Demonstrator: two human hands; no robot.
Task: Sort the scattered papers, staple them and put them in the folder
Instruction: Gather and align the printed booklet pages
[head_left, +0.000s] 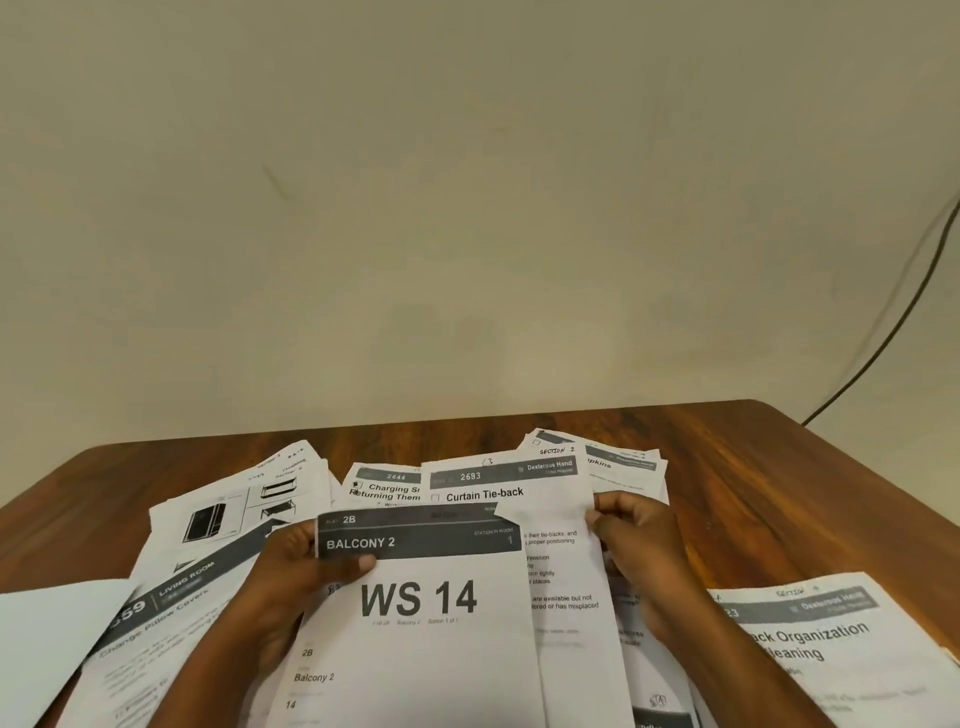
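On the wooden table (753, 467), my left hand (306, 566) pinches the WS 14 sheet (421, 623), my right hand (634, 530) the Curtain Tie-back sheet (550, 514). Sorting looks barely begun, I judge: other papers lie scattered, nothing visibly stapled, no folder or stapler in view.

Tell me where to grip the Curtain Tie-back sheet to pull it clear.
Probably its right edge, from the right, where the right hand already pinches it. The Curtain Tie-back sheet is overlapped on its left by the WS 14 sheet, held by the left hand.

An office-like desk — wooden table (779, 467), printed worksheets (415, 597), bare wall (467, 182).
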